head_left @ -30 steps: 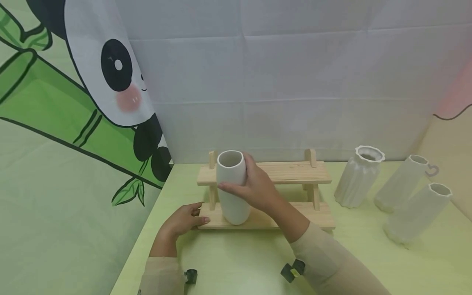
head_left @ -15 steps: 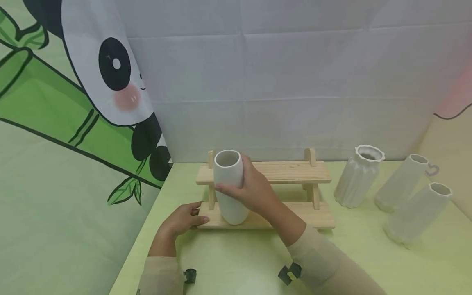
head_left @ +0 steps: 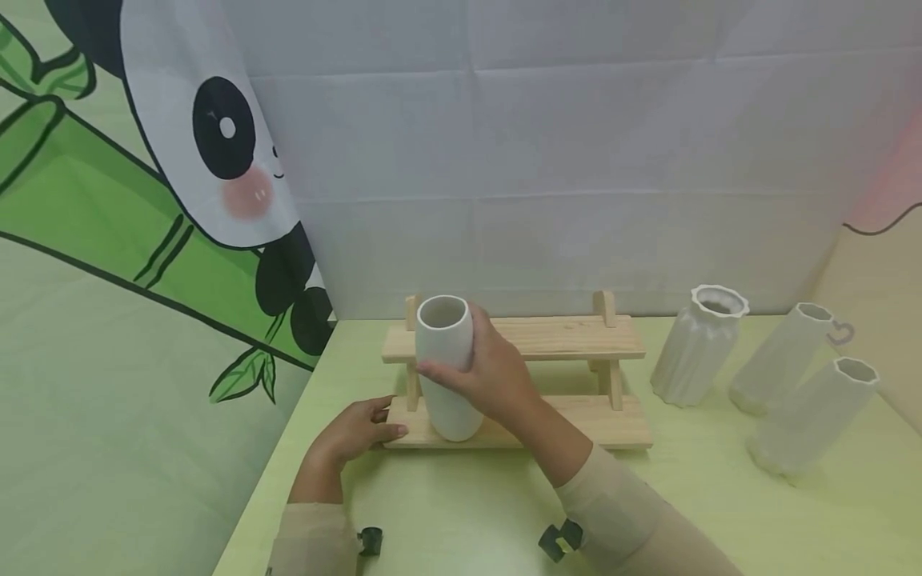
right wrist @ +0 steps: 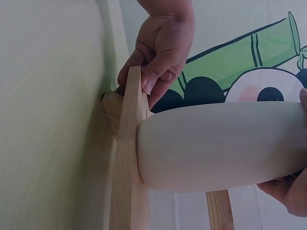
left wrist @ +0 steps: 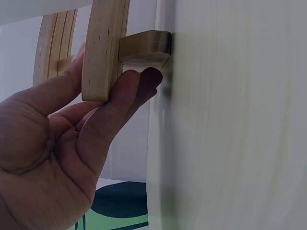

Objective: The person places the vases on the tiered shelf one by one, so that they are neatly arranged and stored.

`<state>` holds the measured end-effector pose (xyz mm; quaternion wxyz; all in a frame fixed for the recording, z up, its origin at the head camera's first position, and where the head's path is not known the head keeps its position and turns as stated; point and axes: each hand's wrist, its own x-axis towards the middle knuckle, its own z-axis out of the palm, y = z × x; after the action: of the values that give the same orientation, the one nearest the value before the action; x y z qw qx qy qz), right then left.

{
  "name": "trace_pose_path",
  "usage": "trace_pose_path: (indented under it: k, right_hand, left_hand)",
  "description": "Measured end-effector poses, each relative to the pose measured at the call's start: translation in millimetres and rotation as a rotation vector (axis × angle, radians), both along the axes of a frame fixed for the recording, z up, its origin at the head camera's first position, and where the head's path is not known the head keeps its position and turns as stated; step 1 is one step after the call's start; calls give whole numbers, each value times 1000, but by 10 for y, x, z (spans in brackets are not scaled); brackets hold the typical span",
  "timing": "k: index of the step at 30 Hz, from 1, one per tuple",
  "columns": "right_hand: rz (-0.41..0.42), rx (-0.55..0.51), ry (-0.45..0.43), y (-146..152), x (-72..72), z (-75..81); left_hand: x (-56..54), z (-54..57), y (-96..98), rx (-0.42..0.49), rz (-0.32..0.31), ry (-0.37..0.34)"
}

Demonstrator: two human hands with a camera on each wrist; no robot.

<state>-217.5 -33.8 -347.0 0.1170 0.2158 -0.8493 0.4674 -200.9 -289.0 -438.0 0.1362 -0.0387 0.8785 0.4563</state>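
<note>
A smooth white vase (head_left: 448, 368) stands upright on the lower board of a two-tier wooden shelf (head_left: 569, 338), toward its left end. My right hand (head_left: 497, 372) grips the vase around its upper half, thumb across the front. In the right wrist view the base of the vase (right wrist: 220, 146) meets the board. My left hand (head_left: 356, 432) pinches the left end of the lower board; the left wrist view has the thumb and fingers on opposite faces of the board (left wrist: 98, 57), near a small wooden foot (left wrist: 146, 45).
Right of the shelf stand three more white vases: a ribbed one with a scalloped rim (head_left: 699, 348), one with a heart-shaped handle (head_left: 781, 360), and a plainer one (head_left: 814, 420). A pale cloth wall (head_left: 576, 160) rises behind the table (head_left: 446, 512).
The vase and my right hand have shifted slightly left along the lower board. My left hand keeps its hold on the board's end.
</note>
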Motion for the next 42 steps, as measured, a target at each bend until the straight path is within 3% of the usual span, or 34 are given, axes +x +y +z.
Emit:
trace_pose_path:
  k: [11, 16, 20, 25, 33, 42]
  right_hand:
    - [-1, -56, -9, -30, 31, -9]
    - [35, -90, -58, -8, 45, -4]
    - [108, -150, -90, 120, 35, 34]
    - [158, -246, -9, 441, -15, 135]
    - [90, -274, 88, 1130, -24, 218]
    - [-102, -236, 116, 1801, -53, 153]
  left_hand:
    - [6, 2, -1, -6, 9, -3]
    - [15, -2, 3, -13, 7, -7]
    - [18, -12, 1, 0, 4, -10]
    - [1, -9, -2, -14, -4, 1]
    - [-44, -3, 37, 2, -17, -5]
    - [-13, 13, 32, 46, -11, -18]
